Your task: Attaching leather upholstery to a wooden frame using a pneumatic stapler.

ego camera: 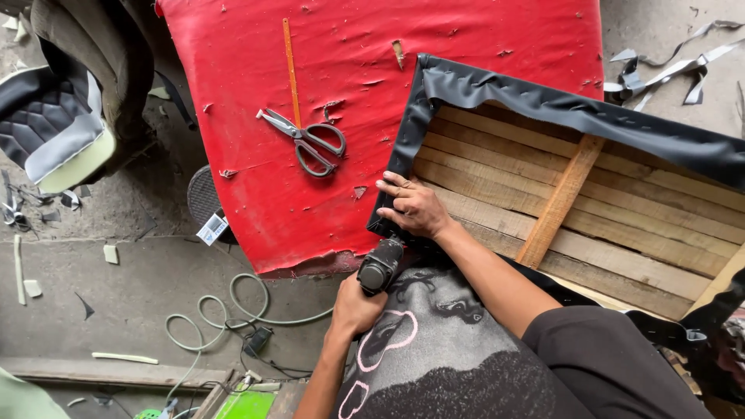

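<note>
at frame corner, right hand (415, 206) pressing black vinyl (559, 105) (fingers flat), left hand (353, 306) gripping staple gun (380, 265)

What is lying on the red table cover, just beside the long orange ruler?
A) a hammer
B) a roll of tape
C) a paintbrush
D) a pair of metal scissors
D: a pair of metal scissors with grey looped handles lies open on the torn red table cover, its blades next to the thin orange ruler.
</note>
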